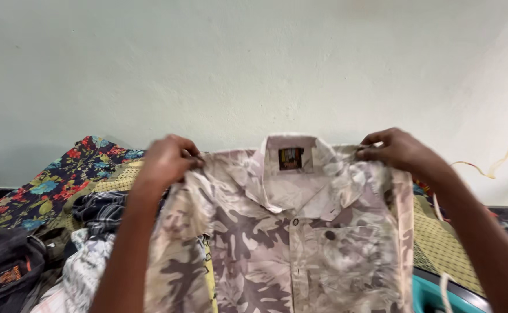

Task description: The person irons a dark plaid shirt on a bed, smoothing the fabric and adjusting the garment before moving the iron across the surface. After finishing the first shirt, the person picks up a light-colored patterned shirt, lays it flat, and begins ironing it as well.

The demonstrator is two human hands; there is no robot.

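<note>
Before the pale wall, the left hand (167, 159) and right hand (396, 150) each pinched a shoulder of the soft, light, floppy camouflage-print cotton shirt (277, 243), grips closed.

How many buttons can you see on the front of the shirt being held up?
2. One small pale button sits on the placket just below the collar; one dark button sits at the top of the chest pocket. The camouflage shirt runs out of frame, so others may be hidden.

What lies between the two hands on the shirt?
In the head view, the shirt's collar with its label lies between the left hand and right hand.
</note>
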